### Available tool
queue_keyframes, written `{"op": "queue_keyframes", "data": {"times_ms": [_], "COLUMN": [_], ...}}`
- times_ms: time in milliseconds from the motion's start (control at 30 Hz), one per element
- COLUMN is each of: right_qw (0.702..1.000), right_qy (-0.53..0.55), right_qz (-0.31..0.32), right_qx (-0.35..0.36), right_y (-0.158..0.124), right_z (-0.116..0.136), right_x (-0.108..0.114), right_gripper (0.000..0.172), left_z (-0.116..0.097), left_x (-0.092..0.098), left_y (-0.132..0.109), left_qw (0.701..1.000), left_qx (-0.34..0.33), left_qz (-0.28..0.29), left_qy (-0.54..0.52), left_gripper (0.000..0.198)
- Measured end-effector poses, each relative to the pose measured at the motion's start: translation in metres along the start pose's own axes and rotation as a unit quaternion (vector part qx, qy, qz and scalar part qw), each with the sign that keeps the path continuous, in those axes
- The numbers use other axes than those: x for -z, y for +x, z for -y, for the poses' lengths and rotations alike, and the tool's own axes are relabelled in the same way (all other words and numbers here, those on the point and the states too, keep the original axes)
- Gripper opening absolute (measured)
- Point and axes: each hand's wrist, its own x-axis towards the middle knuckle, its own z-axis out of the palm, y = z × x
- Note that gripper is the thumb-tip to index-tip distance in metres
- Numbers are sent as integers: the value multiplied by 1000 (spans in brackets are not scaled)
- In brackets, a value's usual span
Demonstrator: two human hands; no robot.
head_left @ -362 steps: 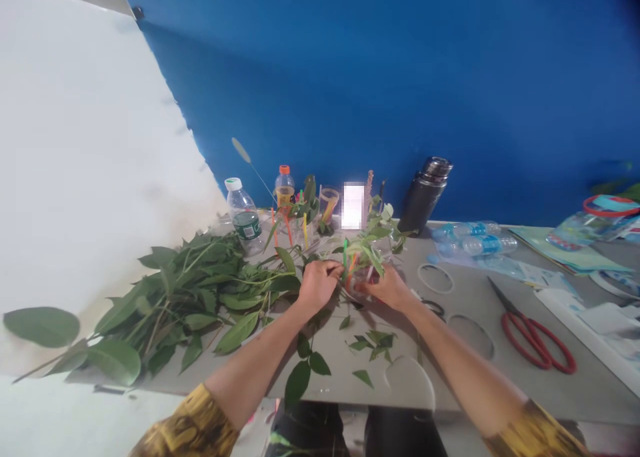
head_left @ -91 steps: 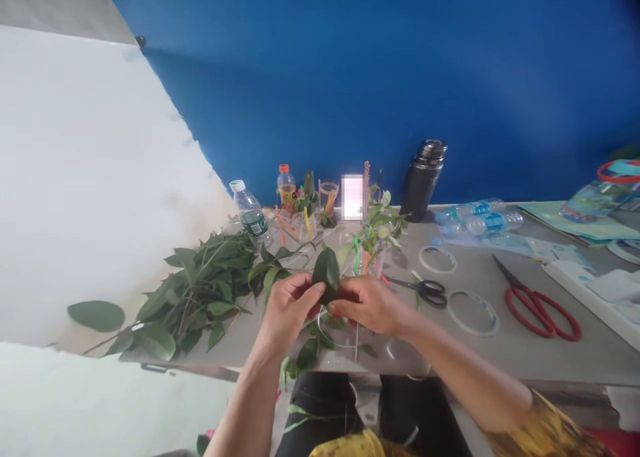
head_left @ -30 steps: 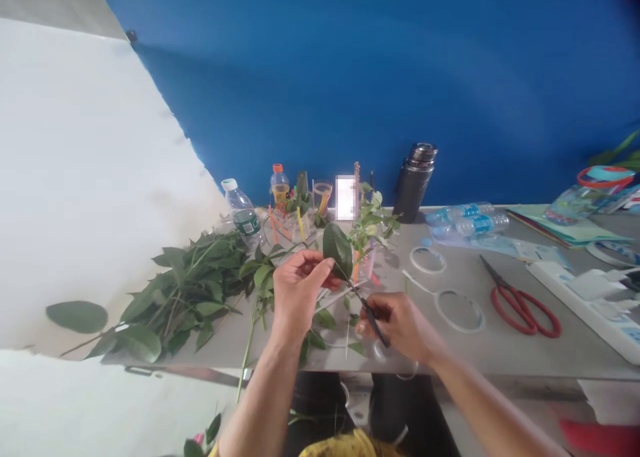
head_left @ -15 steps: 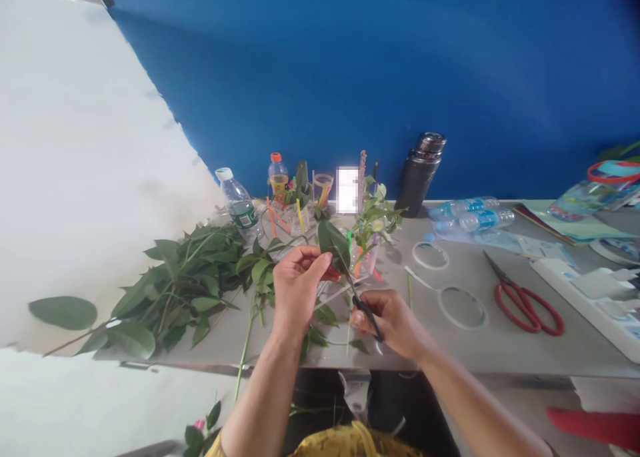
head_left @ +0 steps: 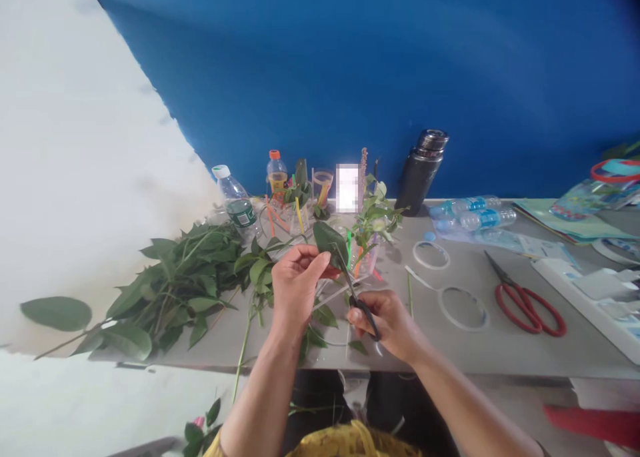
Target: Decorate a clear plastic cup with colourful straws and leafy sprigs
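My left hand (head_left: 296, 290) is shut on a glossy dark green leaf (head_left: 330, 242), pinching it near its stem. My right hand (head_left: 383, 322) grips a pair of small black-handled scissors (head_left: 361, 305), and their thin blades reach up to the leaf's base. The fingers hide most of the scissor handles. Loose leaves and a long green stem (head_left: 245, 354) lie on the grey table (head_left: 500, 357) under my hands. Just beyond them stands a clear plastic cup of leafy cuttings and coloured strips (head_left: 367, 257). A large pile of leafy branches (head_left: 170, 297) lies to the left.
Beyond the hands stand a water bottle (head_left: 237, 197), an orange-capped bottle (head_left: 276, 176) and a dark thermos (head_left: 419, 172). Right of them are flattened plastic bottles (head_left: 473, 212), white rings (head_left: 463, 308), red-handled scissors (head_left: 527, 308) and a power strip (head_left: 583, 304). A blue wall backs the table.
The black scissors, lying on the table 3 seconds ago, are now in my right hand, with blades at the leaf's base. My left hand has kept the leaf. The view has drifted slightly.
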Motion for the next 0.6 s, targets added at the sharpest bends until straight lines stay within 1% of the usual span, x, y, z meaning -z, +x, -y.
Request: {"op": "queue_keyframes", "data": {"times_ms": [167,300,400,500,600], "right_qw": [1000,999,999,999,997], "right_qy": [-7,-30,-40,-43,-54], "right_qz": [-12,-13,-14,-25,-43], "right_qx": [9,0,0,7,15], "right_y": [4,13,22,32,40], "right_z": [4,13,19,21,20], "right_x": [-1,2,4,4,2], "right_gripper": [60,63,65,67,68], "left_z": [-5,-14,-19,-19,-17], "left_x": [-2,-6,-8,-10,-10], "left_y": [7,19,30,40,51], "left_qw": [999,998,998,997,997], "left_qx": [-13,-26,-37,-46,-41], "left_qz": [9,19,14,14,19], "left_qy": [31,48,58,63,69], "left_gripper": [28,29,30,30,30]}}
